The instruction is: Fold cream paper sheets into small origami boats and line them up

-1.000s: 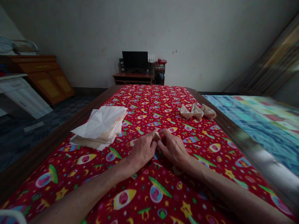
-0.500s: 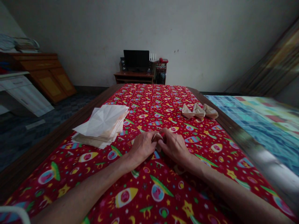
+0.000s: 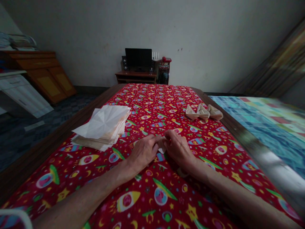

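Hands rest close together, the left hand (image 3: 144, 152) and right hand (image 3: 178, 150) flanking one small folded paper piece (image 3: 162, 149), which has dropped lower, to the rocket-print cloth (image 3: 152, 98). Dim light and the fingers obscure it, so a firm grip cannot be confirmed. Counted: one stack of creased paper sheets (image 3: 102, 125) beyond the left hand; three folded paper forms (image 3: 203, 112) beyond the right hand.

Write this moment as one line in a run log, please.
left hand | right hand | between them: folded paper | nearby: paper stack, folded pieces
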The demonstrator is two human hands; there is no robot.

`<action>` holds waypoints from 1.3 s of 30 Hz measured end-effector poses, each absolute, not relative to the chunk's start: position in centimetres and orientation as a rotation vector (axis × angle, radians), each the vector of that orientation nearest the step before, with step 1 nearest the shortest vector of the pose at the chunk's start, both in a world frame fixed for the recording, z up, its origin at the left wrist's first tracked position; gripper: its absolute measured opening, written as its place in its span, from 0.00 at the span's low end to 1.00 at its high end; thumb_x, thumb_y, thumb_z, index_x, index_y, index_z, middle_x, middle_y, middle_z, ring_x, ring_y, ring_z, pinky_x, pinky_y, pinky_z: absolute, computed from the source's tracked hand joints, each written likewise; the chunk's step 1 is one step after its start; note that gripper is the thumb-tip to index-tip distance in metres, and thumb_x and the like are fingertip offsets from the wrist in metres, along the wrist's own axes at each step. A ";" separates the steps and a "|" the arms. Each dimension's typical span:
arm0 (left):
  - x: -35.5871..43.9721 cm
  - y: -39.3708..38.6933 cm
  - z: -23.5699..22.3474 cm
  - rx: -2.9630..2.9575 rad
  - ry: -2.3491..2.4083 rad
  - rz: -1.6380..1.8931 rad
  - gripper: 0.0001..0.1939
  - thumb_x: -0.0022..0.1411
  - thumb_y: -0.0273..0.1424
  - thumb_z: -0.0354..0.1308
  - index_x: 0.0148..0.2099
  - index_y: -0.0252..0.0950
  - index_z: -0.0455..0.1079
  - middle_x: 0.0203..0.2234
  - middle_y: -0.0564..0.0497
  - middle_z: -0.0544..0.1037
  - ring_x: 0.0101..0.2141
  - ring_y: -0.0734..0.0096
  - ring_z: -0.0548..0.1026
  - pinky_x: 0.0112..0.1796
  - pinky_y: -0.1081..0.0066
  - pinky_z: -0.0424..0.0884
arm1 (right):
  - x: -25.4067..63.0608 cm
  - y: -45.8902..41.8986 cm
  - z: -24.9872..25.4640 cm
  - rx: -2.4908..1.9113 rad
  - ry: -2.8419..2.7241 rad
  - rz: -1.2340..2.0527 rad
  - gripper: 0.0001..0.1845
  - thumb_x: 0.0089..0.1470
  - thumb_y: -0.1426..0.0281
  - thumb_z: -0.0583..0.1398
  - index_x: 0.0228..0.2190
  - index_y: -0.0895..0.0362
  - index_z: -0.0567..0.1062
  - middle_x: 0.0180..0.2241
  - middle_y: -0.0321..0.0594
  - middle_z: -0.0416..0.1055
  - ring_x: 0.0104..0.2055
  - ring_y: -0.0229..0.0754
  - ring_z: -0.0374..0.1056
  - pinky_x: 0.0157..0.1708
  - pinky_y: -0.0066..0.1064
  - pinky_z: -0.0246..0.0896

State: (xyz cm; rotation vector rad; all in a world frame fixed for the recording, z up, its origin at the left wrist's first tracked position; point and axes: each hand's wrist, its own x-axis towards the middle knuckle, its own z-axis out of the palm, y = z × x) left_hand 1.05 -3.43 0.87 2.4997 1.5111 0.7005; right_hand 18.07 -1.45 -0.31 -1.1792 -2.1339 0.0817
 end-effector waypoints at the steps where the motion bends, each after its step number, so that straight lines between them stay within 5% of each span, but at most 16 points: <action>1: 1.0 -3.6 0.8 2.514 1.504 0.698 0.14 0.63 0.26 0.48 0.48 0.38 0.70 0.35 0.49 0.74 0.37 0.66 0.75 0.39 0.69 0.71 | 18.1 -1.5 -0.3 -1.176 -2.136 0.085 0.04 0.52 0.75 0.51 0.31 0.57 0.65 0.27 0.41 0.68 0.26 0.40 0.62 0.25 0.28 0.53; 11: 0.7 -3.8 0.6 2.558 1.533 0.670 0.19 0.63 0.26 0.49 0.55 0.38 0.65 0.38 0.50 0.72 0.38 0.67 0.74 0.39 0.70 0.71 | 18.7 -1.7 -0.9 -1.135 -2.221 0.006 0.09 0.53 0.78 0.51 0.26 0.57 0.68 0.24 0.37 0.64 0.23 0.36 0.57 0.22 0.26 0.46; 16: 0.8 -3.8 0.5 2.568 1.521 0.707 0.15 0.63 0.27 0.48 0.51 0.39 0.69 0.34 0.51 0.72 0.36 0.67 0.74 0.37 0.70 0.72 | 18.8 -1.7 -0.5 -1.119 -2.235 0.086 0.06 0.55 0.76 0.52 0.29 0.58 0.69 0.26 0.38 0.66 0.26 0.37 0.61 0.25 0.26 0.51; 20: 0.9 -3.4 0.1 2.491 1.502 0.856 0.20 0.62 0.26 0.49 0.56 0.37 0.65 0.40 0.48 0.74 0.40 0.65 0.74 0.42 0.68 0.72 | 18.7 -2.1 0.1 -1.073 -2.182 0.168 0.06 0.56 0.75 0.53 0.32 0.58 0.70 0.28 0.39 0.68 0.27 0.37 0.62 0.27 0.26 0.53; 29: -0.4 -3.4 2.0 2.368 1.224 1.005 0.28 0.64 0.40 0.51 0.62 0.32 0.58 0.48 0.43 0.73 0.46 0.64 0.72 0.48 0.66 0.68 | 19.7 -1.7 1.6 -1.070 -2.000 0.501 0.09 0.51 0.75 0.56 0.34 0.57 0.76 0.31 0.39 0.74 0.32 0.39 0.69 0.32 0.27 0.60; 34: -1.3 -2.1 1.9 2.218 1.216 1.188 0.14 0.65 0.32 0.51 0.49 0.34 0.73 0.37 0.47 0.77 0.38 0.69 0.75 0.42 0.71 0.70 | 20.3 -1.7 2.5 -0.966 -1.920 0.835 0.07 0.52 0.72 0.59 0.32 0.57 0.78 0.32 0.39 0.76 0.34 0.40 0.70 0.34 0.27 0.63; 39: -0.7 -2.1 1.7 2.061 1.027 1.107 0.09 0.62 0.29 0.55 0.41 0.36 0.76 0.36 0.49 0.79 0.37 0.71 0.76 0.39 0.75 0.70 | 20.1 -2.1 2.4 -0.926 -1.925 0.954 0.06 0.52 0.71 0.59 0.31 0.57 0.77 0.30 0.37 0.76 0.32 0.38 0.70 0.31 0.25 0.62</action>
